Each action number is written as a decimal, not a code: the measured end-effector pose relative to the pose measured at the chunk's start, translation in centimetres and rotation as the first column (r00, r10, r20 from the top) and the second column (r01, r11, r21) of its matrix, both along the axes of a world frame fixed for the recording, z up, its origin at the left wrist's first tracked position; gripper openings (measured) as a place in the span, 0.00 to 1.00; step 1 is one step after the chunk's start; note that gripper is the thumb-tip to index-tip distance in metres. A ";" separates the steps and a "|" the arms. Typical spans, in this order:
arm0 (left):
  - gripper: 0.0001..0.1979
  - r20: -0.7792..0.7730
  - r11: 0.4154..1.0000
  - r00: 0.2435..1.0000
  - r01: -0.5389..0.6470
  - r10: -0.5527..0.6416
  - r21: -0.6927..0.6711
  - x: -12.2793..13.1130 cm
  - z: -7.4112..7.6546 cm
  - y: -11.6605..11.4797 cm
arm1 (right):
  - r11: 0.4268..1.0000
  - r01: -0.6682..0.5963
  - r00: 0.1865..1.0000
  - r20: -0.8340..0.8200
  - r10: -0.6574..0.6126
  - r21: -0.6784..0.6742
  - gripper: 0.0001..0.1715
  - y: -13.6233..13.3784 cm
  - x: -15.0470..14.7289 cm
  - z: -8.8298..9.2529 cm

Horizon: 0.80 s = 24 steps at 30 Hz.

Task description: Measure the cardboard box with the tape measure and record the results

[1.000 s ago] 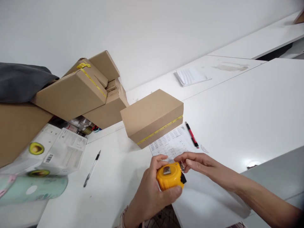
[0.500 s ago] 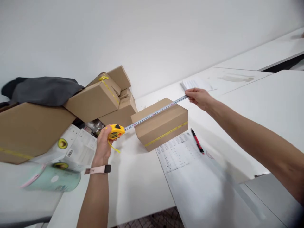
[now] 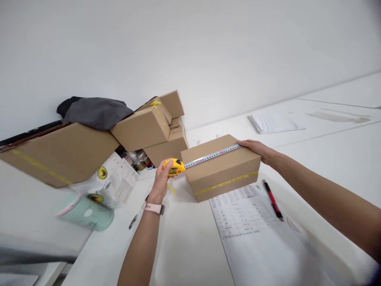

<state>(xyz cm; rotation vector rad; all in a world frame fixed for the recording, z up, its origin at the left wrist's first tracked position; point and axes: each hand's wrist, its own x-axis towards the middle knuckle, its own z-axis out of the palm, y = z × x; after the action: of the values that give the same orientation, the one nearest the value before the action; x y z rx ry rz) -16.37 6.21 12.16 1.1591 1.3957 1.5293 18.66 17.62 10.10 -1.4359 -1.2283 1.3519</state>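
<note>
A cardboard box (image 3: 226,169) with a yellow strip along its lower side sits on the white table. My left hand (image 3: 162,180) is wrapped round the yellow case of a tape measure (image 3: 175,167) just off the box's left end. The pulled-out blade lies across the top of the box to the right. At the far right end, my right hand (image 3: 257,150) is closed on the blade's end, its fingertips at the box's edge; the thumb is partly hidden. A printed sheet (image 3: 238,222) lies in front of the box, with a red and black pen (image 3: 273,200) on its right.
More cardboard boxes (image 3: 139,129) are stacked at the left, a dark grey cloth (image 3: 98,113) on top. Near them are a white carton with avocado pictures (image 3: 119,178), a mint-green container (image 3: 89,212) and another pen (image 3: 135,219). White papers (image 3: 272,122) lie by the wall.
The blade has come down onto the box top and its pulled-out length is shorter. My right hand has moved in to the box's right edge. The whole view has shifted.
</note>
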 end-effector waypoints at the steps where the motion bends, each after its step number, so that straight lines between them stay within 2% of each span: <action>1: 0.29 0.000 1.000 1.000 0.002 -0.002 0.001 0.0 -0.1 0.0 | 1.000 -0.011 1.000 0.002 0.011 -0.021 0.25 0.1 0.1 -0.1; 3: 0.28 -0.004 1.000 1.000 0.009 -0.009 0.002 0.0 -0.3 -0.1 | 0.999 0.001 1.000 0.020 0.000 -0.036 0.27 0.2 0.2 -0.2; 6: 0.28 -0.020 1.000 0.999 0.026 -0.026 -0.011 -0.1 -0.3 0.0 | 0.996 0.084 0.986 0.142 -0.088 0.038 0.23 0.5 0.2 -0.3; 10: 0.28 -0.057 0.998 0.998 0.031 -0.034 -0.047 0.1 1.2 -1.1 | 0.982 0.110 0.939 0.309 -0.154 0.154 0.25 0.7 0.6 0.0; 13: 0.29 -0.079 0.998 0.997 0.024 -0.028 -0.052 1.3 2.3 -4.5 | 0.945 0.101 0.949 0.255 -0.185 0.312 0.22 1.0 1.1 1.2; 14: 0.30 -0.073 0.996 0.995 0.062 -0.067 -0.067 2.0 2.4 -6.1 | 0.922 0.098 0.960 0.209 -0.186 0.374 0.22 1.1 1.2 1.8; 15: 0.32 -0.026 0.979 0.985 0.164 -0.168 -0.123 3.0 2.2 -7.9 | 0.901 0.086 0.970 0.169 -0.173 0.425 0.22 1.2 1.1 2.5; 16: 0.33 0.051 0.945 0.961 0.277 -0.272 -0.177 4.3 1.6 -9.6 | 0.888 0.055 0.979 0.150 -0.137 0.456 0.23 1.3 0.8 3.2; 17: 0.34 0.156 0.886 0.910 0.410 -0.383 -0.216 5.7 0.9 -11.1 | 0.886 -0.008 0.985 0.156 -0.073 0.464 0.24 1.4 0.2 3.9; 18: 0.35 0.298 0.794 0.823 0.556 -0.484 -0.247 7.4 0.0 -12.4 | 0.886 -0.103 0.983 0.183 0.021 0.453 0.26 1.5 -0.6 4.5; 19: 0.35 0.440 0.712 0.745 0.645 -0.502 -0.280 9.1 -0.9 -13.3 | 0.876 -0.217 0.966 0.224 0.130 0.431 0.27 1.8 -1.6 5.0; 20: 0.33 0.541 0.660 0.693 0.688 -0.477 -0.300 10.9 -1.8 -13.8 | 0.854 -0.329 0.934 0.270 0.232 0.403 0.27 2.2 -2.7 5.4; 22: 0.32 0.584 0.648 0.660 0.709 -0.472 -0.278 14.1 -2.9 -13.6 | 0.798 -0.487 0.857 0.371 0.358 0.355 0.27 3.4 -5.2 5.8; 24: 0.32 0.601 0.708 0.655 0.678 -0.458 -0.198 16.3 -2.9 -12.2 | 0.784 -0.526 0.814 0.463 0.351 0.330 0.25 5.0 -7.4 5.7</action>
<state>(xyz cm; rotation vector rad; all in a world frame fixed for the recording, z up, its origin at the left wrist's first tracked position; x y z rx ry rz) -0.10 -5.95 9.26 0.7399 0.7890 0.9034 11.26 22.65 15.78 -1.1305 -2.0962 0.9900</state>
